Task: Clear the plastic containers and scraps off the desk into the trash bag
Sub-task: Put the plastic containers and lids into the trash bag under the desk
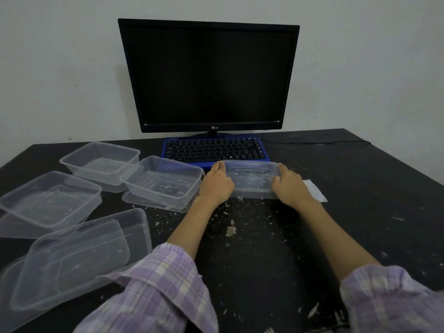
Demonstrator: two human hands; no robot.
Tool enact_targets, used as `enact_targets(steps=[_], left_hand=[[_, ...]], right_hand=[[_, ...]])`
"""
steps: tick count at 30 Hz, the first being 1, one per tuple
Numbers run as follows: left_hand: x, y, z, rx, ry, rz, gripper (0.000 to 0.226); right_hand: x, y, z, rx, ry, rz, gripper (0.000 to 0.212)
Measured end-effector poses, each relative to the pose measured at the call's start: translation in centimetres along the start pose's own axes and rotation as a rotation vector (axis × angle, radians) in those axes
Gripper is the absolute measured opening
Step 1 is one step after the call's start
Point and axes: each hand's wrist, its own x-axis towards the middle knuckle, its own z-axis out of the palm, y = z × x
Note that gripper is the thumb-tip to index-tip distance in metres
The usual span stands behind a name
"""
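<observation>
Far left, near edge: large clear container (79, 260) lying tilted, a flat lid (72, 255) resting in or on it, partly covered by the left plaid sleeve (153, 292). Behind it: second clear container (48, 198), upright, set on another lid-like sheet. Further back, toward the wall: third clear container (101, 164), upright, open side up. Just right of that: fourth clear container (163, 181), upright, sitting on a flat lid (134, 200), its rear corner overlapping the front left edge of the blue keyboard (213, 150). Centre rear: black monitor (209, 75), screen dark, standing directly behind the keyboard. Centre front: left hand (216, 183) curled round the left end of a clear lid-like container (251, 181), thumb up along its edge. Held piece lying low across the front of the keyboard, embossed lettering visible, whether lifted or touching the desk not determinable. Right hand (290, 186) gripping the right end of the same piece, fingers curled over the rim. Just right of that hand: white scrap of paper or plastic (317, 191) flat on the black desk (360, 188). Pale crumbs and scraps (231, 230) scattered across the desk between and around both forearms. Right plaid sleeve (394, 301) at lower right corner. Thin black cable (312, 142) running along the rear right of the desk.
</observation>
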Motion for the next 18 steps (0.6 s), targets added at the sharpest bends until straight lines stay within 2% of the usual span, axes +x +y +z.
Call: enact_targets(steps=[8,12,15,18], left_hand=[[-0.1,0.1,-0.2,-0.021,-0.021,-0.022,0.063],[-0.3,0.4,0.0,-0.155,0.010,-0.122,0.065],[-0.7,0.6,0.0,-0.289,0.064,-0.173,0.052],[-1.1,1.0,-0.6,-0.372,0.107,-0.138,0.037]], right_hand=[[-0.3,-0.4,-0.4,-0.016,-0.022,-0.001,0.049],[-0.7,-0.9,-0.9,-0.021,-0.056,0.020,0.052],[-0.9,-1.4,-1.4,0.021,-0.084,0.064,0.052],[-0.9,-1.7,-2.5,0.104,-0.068,0.146,0.050]])
